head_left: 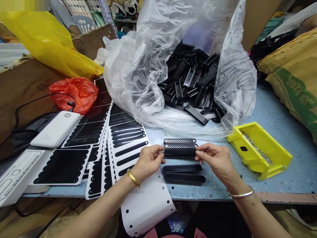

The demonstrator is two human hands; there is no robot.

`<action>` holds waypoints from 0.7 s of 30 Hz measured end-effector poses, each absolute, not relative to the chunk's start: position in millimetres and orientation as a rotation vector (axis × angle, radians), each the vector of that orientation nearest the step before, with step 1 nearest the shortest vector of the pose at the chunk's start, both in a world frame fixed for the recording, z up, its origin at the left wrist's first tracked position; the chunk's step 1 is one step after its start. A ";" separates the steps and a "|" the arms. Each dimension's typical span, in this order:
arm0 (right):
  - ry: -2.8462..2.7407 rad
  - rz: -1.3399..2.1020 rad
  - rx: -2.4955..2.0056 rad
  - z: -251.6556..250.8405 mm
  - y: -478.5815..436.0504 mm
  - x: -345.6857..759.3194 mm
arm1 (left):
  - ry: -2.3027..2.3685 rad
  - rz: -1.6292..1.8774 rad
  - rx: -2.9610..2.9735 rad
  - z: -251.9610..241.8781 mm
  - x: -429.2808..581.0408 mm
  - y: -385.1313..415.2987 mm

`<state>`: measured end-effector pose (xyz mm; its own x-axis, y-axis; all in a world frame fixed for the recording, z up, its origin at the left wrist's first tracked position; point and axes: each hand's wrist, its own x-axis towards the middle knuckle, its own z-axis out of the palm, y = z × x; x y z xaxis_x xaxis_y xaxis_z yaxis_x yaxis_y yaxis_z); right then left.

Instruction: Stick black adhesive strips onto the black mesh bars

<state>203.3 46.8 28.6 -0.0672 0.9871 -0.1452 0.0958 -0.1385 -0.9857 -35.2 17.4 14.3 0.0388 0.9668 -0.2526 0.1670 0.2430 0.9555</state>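
My left hand (150, 160) and my right hand (215, 158) pinch the two ends of a black strip (180, 152) on the blue speckled workbench (279, 168). Just above it lie two narrow perforated grille pieces (180, 145), dark with a metallic sheen; the nearer one touches my fingers on both sides. Two more black strips (183, 173) lie side by side below my hands. Under my left forearm runs a white backing sheet (146, 205) with punched holes, and sticker sheets with black strips (126, 148) lie left of my left hand.
A clear plastic bag (133, 79) holds a heap of black slotted plastic parts (190, 79). A yellow bin (257, 148) with metal pieces stands on the right. A white power bank (56, 129), an orange bag (74, 94), a yellow bag (47, 44) and a woven sack (294, 79) surround the bench.
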 end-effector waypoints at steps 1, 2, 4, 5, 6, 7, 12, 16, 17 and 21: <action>-1.260 1.324 -1.351 28.7 47.0 203.2 | 1.390 0.897 1.153 14.1 -35.2 17.9; -1.260 1.323 -1.355 28.8 47.2 203.1 | 1.393 0.893 1.144 13.8 -35.1 18.5; -1.263 1.321 -1.360 29.0 47.7 202.7 | 1.408 0.881 1.127 13.7 -34.9 19.5; -1.265 1.320 -1.362 29.2 48.0 202.4 | 1.414 0.874 1.123 13.8 -34.7 20.0; -1.267 1.317 -1.363 29.4 48.3 202.1 | 1.417 0.869 1.121 14.0 -34.5 20.5; -1.269 1.314 -1.365 29.6 48.6 201.7 | 1.418 0.865 1.123 14.3 -34.3 20.9; -1.271 1.316 -1.368 29.5 50.1 201.0 | 1.433 0.866 1.122 15.3 -32.2 23.8; -1.278 1.321 -1.364 28.3 51.2 202.3 | 1.475 0.841 1.074 13.1 -29.3 26.9; -1.279 1.321 -1.365 28.1 51.3 202.7 | 1.483 0.838 1.062 12.3 -28.7 27.9; -1.254 1.340 -1.370 28.3 51.2 203.2 | 1.515 0.800 1.044 11.4 -27.6 31.3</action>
